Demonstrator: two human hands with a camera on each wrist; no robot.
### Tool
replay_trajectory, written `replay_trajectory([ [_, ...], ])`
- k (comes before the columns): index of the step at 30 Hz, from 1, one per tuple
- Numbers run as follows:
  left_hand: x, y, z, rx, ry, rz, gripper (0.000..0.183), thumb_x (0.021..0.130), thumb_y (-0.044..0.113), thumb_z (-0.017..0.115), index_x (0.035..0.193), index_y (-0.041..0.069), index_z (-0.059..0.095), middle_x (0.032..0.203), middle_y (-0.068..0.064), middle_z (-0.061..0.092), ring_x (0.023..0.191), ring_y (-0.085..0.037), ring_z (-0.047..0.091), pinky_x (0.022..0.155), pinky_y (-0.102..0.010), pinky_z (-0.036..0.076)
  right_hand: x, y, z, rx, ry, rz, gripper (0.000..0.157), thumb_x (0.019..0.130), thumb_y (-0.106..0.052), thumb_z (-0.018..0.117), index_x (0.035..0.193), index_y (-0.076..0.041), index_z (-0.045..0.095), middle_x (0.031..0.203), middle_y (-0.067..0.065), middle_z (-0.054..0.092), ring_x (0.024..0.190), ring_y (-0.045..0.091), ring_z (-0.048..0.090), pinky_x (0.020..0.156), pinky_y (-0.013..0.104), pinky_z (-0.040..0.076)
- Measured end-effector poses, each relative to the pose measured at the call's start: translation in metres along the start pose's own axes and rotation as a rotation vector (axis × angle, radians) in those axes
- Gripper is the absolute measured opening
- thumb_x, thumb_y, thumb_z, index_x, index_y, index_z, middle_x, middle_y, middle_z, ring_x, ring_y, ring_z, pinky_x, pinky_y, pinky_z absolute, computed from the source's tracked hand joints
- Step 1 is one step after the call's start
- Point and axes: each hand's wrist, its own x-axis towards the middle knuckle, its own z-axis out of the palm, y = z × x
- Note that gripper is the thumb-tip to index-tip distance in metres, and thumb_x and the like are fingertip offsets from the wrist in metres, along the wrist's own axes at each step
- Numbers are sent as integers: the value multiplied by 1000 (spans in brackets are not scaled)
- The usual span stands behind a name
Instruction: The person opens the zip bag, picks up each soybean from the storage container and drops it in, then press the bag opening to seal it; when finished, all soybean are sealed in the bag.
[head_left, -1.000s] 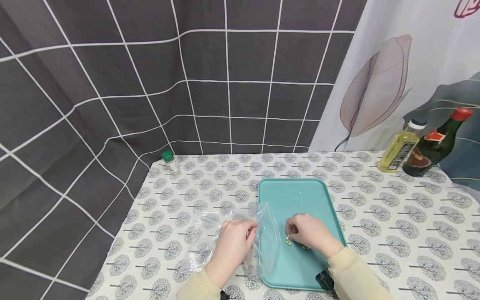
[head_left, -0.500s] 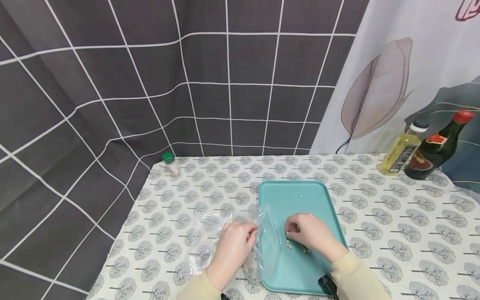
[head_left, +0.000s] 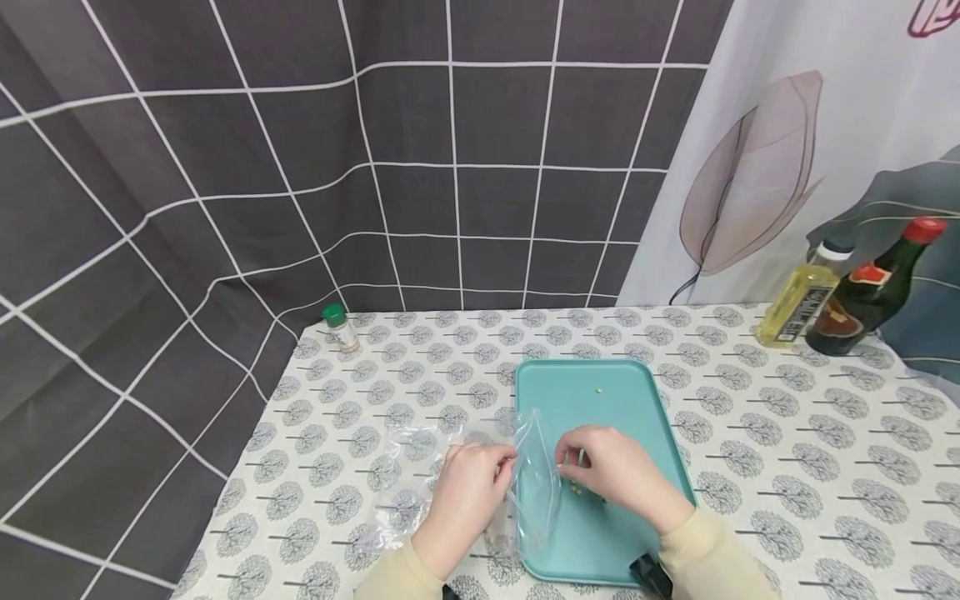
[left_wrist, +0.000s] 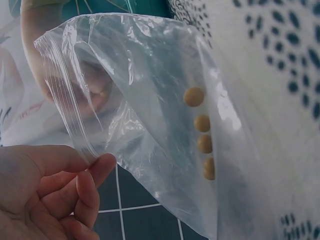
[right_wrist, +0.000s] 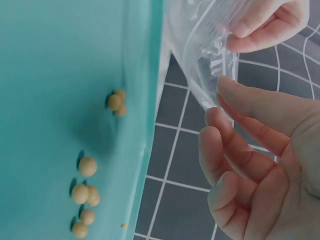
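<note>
My left hand (head_left: 467,492) pinches the zip edge of a clear zip-lock bag (head_left: 534,508) between thumb and forefinger. The bag's mouth gapes toward the right, over the left side of a teal tray (head_left: 592,546). In the left wrist view several soybeans (left_wrist: 194,97) lie in a row inside the bag. Close to the bag's mouth is my right hand (head_left: 615,471), its thumb and forefinger together on a small pale soybean (left_wrist: 103,94), seen blurred through the plastic. More loose soybeans (right_wrist: 87,166) lie on the tray below that hand.
A single bean (head_left: 598,390) sits near the tray's far end. At the back left stands a green-capped shaker (head_left: 342,329). An oil bottle (head_left: 801,304) and a dark green bottle (head_left: 862,300) stand at the back right, on the tree-print tablecloth (head_left: 420,375).
My right hand has moved left from the beans on the tray to the bag's mouth. My left hand keeps its pinch on the bag, nearly still.
</note>
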Motion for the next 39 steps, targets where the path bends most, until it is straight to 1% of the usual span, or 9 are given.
replay_trajectory([
  [3,0,0,0,-1,-4,2,10,84,18,69,92,13,73,85,2,74,73,-10,65,65,-21,38,0,-4,0,14,1,-18,16,77,-14,76,77,-24,63,67,-17,52,56,-4,43,51,19,38],
  [9,1,2,-1,-1,-14,1,10,84,17,69,92,13,73,86,1,74,73,-10,65,66,-22,38,2,-10,2,1,7,-81,17,75,-13,77,76,-24,63,68,-17,52,60,0,47,54,18,38],
  [12,1,2,-1,1,-10,8,10,84,17,69,93,12,73,87,1,74,74,-11,66,66,-22,39,2,-10,3,2,5,-94,18,75,-13,77,75,-24,63,68,-17,52,61,1,48,54,19,38],
  [17,1,2,-1,1,-4,14,10,84,17,70,92,12,73,88,1,74,74,-10,66,67,-22,39,2,-11,3,14,2,-89,17,75,-14,78,75,-23,63,67,-17,51,60,1,47,54,19,38],
  [27,0,3,-2,5,-14,11,11,84,17,69,93,13,73,87,1,74,74,-10,66,67,-23,39,1,-10,2,28,2,-61,14,76,-16,77,79,-21,64,68,-17,52,59,-3,43,54,18,38],
  [39,-1,3,-2,3,-20,1,11,85,18,69,93,12,73,85,2,73,73,-8,64,67,-21,38,-2,0,4,51,7,-29,13,78,-17,76,77,-23,63,64,-17,50,54,-4,42,49,19,37],
])
